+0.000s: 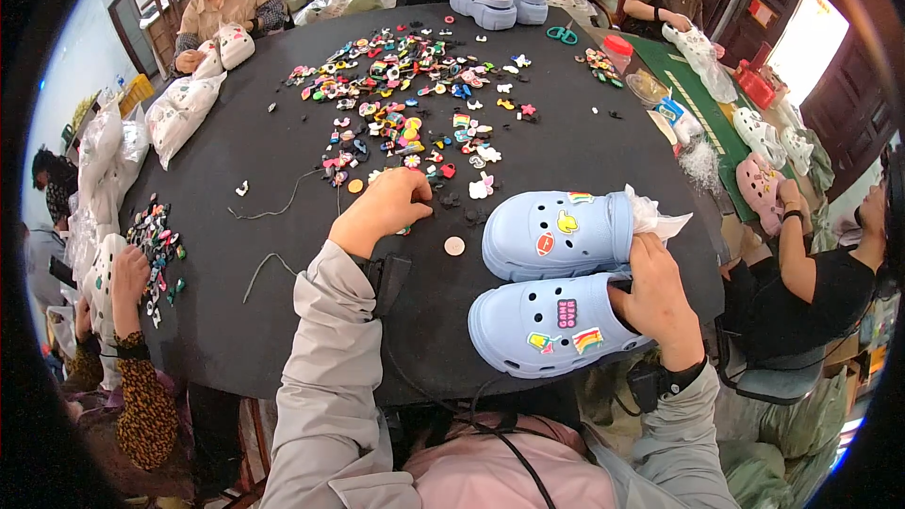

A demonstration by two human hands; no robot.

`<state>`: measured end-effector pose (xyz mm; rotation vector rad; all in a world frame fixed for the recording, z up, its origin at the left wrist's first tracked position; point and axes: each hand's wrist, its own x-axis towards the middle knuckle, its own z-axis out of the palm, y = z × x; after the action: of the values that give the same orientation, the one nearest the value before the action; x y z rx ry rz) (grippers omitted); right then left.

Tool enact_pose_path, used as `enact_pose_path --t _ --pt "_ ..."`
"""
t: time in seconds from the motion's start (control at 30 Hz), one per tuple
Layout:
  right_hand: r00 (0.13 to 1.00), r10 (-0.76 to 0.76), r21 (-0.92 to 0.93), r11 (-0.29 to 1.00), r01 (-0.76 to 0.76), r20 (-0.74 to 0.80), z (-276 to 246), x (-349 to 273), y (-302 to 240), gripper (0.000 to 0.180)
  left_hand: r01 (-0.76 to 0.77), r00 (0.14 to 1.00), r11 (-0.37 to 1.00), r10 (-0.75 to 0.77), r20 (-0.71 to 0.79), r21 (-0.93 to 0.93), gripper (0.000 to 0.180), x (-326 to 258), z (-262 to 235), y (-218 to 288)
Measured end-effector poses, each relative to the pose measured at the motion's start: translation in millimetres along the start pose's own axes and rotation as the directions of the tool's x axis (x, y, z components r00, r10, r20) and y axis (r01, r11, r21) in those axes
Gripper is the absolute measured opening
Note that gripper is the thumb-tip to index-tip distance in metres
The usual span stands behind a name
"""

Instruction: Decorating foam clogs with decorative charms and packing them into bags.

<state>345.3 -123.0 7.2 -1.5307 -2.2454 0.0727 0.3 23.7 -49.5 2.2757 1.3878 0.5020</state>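
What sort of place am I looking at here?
Probably a small shoe-charm workshop: a heap of colourful charms covers part of a black table, a pair of blue clogs carries several, and other people handle more clogs nearby.

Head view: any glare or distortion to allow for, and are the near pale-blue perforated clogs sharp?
Head view: the white doorway at right is washed out; head view: corners are black, and the brown wooden door panel beside it tilts near the rim; head view: the near pale-blue perforated clogs look sharp, without strong glare.
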Motion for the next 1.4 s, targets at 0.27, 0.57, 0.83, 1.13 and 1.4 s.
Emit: enact_pose_path --t 0.27,0.57,0.83,1.13,1.4 --pt "1.000 -0.021 -0.027 0.999 0.021 -0.011 -2.0 1.1 0.0 0.057 -0.180 0.959 0.941 0.102 -0.266 -0.286 0.019 9.2 -2.0 63.3" --pt "1.000 -0.004 -0.027 1.000 0.005 0.023 -2.8 -1.8 0.4 0.057 -0.444 0.893 0.886 0.426 -0.145 -0.132 0.014 33.6 11.1 115.7" --pt "0.999 -0.042 -0.013 0.999 0.042 -0.024 -2.9 0.9 3.9 0.052 -0.514 0.857 0.824 0.483 -0.177 -0.238 0.014 27.8 10.1 111.9" --pt "1.000 -0.024 0.027 0.999 0.024 -0.007 -4.1 0.9 3.4 0.051 -0.488 0.871 0.872 0.483 -0.090 -0.047 0.016 22.2 4.5 129.3" --pt "0.999 -0.039 0.030 0.999 0.039 -0.011 -5.8 0.5 3.8 0.049 -0.498 0.865 0.867 0.497 -0.066 0.014 0.023 22.0 1.5 136.8"
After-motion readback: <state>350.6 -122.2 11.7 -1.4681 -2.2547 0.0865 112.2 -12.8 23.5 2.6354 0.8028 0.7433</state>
